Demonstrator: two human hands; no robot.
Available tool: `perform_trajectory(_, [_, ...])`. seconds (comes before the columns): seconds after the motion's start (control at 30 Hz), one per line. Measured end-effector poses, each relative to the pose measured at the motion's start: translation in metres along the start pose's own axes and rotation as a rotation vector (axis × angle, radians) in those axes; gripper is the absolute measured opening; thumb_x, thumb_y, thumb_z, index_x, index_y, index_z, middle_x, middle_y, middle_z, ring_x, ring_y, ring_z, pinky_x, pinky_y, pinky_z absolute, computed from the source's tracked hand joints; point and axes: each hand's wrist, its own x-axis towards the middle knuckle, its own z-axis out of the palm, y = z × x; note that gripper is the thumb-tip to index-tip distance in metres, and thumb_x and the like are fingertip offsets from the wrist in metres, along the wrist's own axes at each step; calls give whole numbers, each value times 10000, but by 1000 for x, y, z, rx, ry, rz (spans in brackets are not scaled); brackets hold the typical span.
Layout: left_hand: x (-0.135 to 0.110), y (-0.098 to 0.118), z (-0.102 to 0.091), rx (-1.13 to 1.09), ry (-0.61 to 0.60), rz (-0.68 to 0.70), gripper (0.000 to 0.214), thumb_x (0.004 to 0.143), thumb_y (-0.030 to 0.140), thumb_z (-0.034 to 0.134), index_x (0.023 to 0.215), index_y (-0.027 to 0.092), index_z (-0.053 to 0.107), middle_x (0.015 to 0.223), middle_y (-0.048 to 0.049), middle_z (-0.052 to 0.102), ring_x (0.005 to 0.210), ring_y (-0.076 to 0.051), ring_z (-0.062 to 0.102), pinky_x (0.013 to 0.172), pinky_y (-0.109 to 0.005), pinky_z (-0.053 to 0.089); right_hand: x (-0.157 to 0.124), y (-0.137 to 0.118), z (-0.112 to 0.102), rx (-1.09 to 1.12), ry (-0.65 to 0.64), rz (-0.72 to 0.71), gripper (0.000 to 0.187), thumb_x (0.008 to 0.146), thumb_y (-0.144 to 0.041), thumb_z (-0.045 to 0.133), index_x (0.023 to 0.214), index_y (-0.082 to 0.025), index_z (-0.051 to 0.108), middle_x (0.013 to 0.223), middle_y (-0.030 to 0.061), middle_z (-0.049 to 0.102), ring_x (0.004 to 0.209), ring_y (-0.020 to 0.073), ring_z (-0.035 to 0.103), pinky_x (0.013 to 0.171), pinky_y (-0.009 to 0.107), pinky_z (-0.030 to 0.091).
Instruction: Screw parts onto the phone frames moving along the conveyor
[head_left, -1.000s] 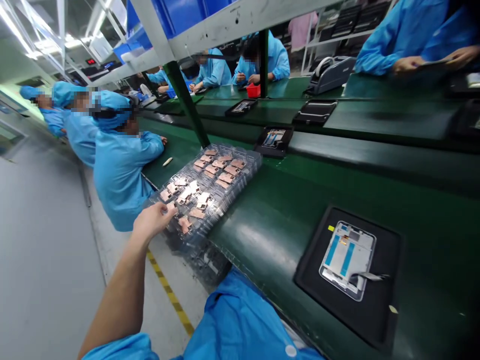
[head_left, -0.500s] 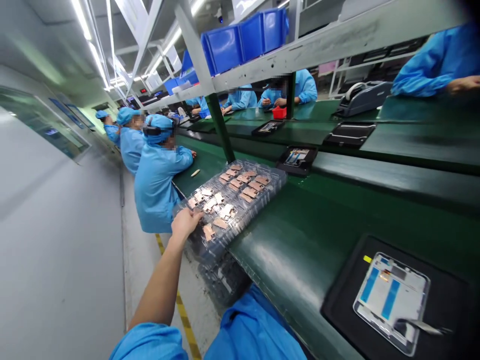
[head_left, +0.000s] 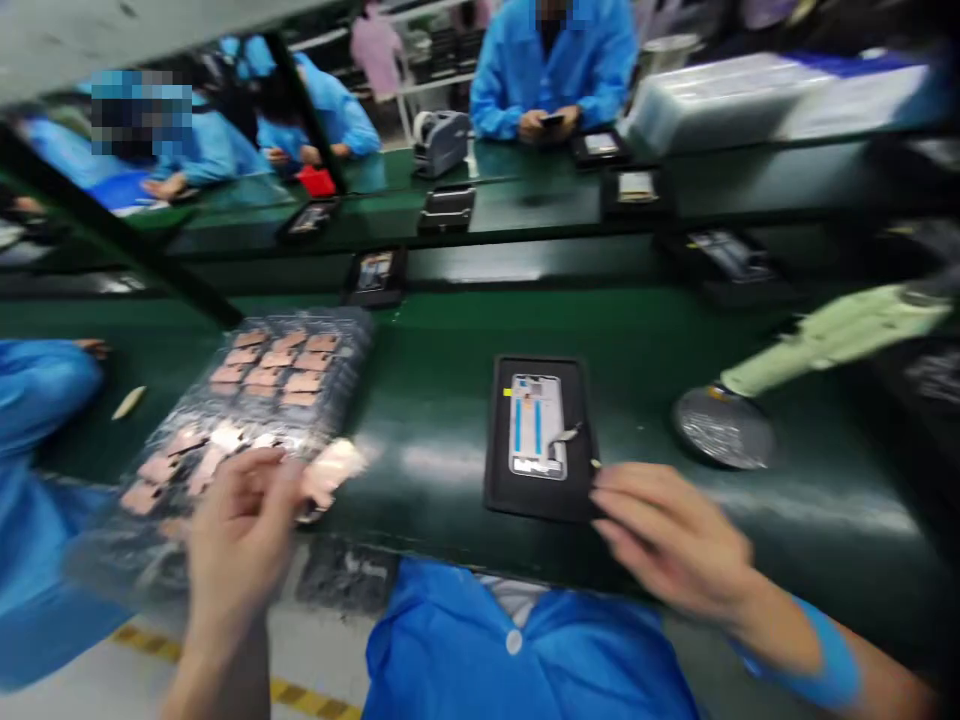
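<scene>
My left hand [head_left: 244, 530] is closed in a pinch on a copper-coloured circuit board [head_left: 330, 474], blurred by motion. It is held over the near right edge of a clear plastic tray [head_left: 352, 345], where several similar copper boards [head_left: 262, 375] lie in compartments. In front of me a black tray [head_left: 504, 495] carries an open phone frame [head_left: 529, 430] with two blue strips, a yellow tab and a loose dark flex cable. At that tray's right edge my right hand [head_left: 675, 540] has its fingertips closed on the rim; the thumb side is blurred.
A round lens-like head [head_left: 724, 428] on a pale green arm [head_left: 825, 340] stands at the right. More black trays [head_left: 375, 278] sit along the far belt. Co-workers in blue [head_left: 555, 60] sit opposite, another sleeve [head_left: 45, 400] is at left. A green post [head_left: 150, 250] rises behind the clear tray.
My view has swung right and down. The left hand has lifted from the clear tray with a copper board in its fingers. My right hand has come into view beside the black tray.
</scene>
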Motion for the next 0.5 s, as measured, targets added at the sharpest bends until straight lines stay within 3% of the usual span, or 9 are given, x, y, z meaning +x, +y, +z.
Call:
perform_trajectory(0.07, [-21, 25, 53, -194, -452, -43, 347, 793, 484, 710, 991, 209, 629, 643, 34, 632, 544, -152, 604, 530, -248, 496, 7, -13, 13, -23, -98, -94, 321, 946, -160, 609, 1267, -174, 622, 1296, 172, 627, 1249, 281, 599, 1003, 447, 577])
perform_trajectory(0.1, [-32, 36, 77, -270, -618, -57, 338, 811, 483, 697, 990, 206, 622, 625, 39, 612, 534, -144, 592, 521, -240, 488, 13, -15, 23, -45, -116, -102, 337, 948, -143, 593, 1285, -162, 612, 1351, 193, 598, 1314, 309, 555, 1030, 484, 563])
perform_trajectory(0.13, [-42, 44, 98, -337, -757, -70, 335, 836, 485, 677, 1005, 203, 616, 619, 42, 598, 534, -138, 588, 520, -234, 484, 18, -15, 33, -59, -104, -103, 337, 957, -119, 559, 1290, -151, 607, 1364, 200, 594, 1333, 313, 542, 1036, 495, 560])
perform_trajectory(0.2, [-50, 53, 132, -417, -922, -63, 348, 907, 502, 602, 1074, 197, 604, 613, 45, 583, 535, -131, 586, 526, -229, 483, 25, -6, 46, -43, -63, -81, 336, 983, -95, 488, 1292, -154, 604, 1277, 169, 654, 1261, 270, 599, 1000, 447, 587])
perform_trajectory(0.23, [-48, 54, 147, -414, -955, -20, 355, 944, 501, 553, 1119, 195, 599, 626, 38, 595, 549, -135, 599, 543, -236, 496, 27, 2, 48, -24, -41, -53, 338, 996, -97, 458, 1293, -167, 604, 1216, 146, 682, 1194, 245, 635, 969, 417, 601])
perform_trajectory(0.3, [-32, 53, 172, -271, -911, 205, 349, 997, 467, 476, 1171, 194, 605, 734, -5, 666, 666, -162, 657, 649, -279, 553, 30, 22, 46, 5, 4, 57, 338, 1019, -126, 420, 1290, -201, 608, 1143, 117, 699, 1095, 223, 666, 929, 396, 609])
perform_trajectory(0.4, [3, 47, 214, 25, -754, 561, 262, 973, 373, 537, 1112, 191, 665, 1105, -104, 705, 1105, -261, 647, 1004, -420, 522, 36, 59, 37, -20, 99, 337, 318, 1036, -200, 398, 1233, -222, 647, 1138, 118, 662, 1074, 243, 647, 945, 443, 589])
perform_trajectory(0.5, [31, 44, 256, 125, -734, 636, 200, 893, 320, 653, 1020, 173, 697, 1332, -162, 614, 1406, -361, 433, 1183, -535, 354, 46, 92, 34, -72, 168, 535, 307, 1028, -273, 427, 1160, -204, 695, 1098, 123, 620, 1023, 254, 634, 931, 460, 578])
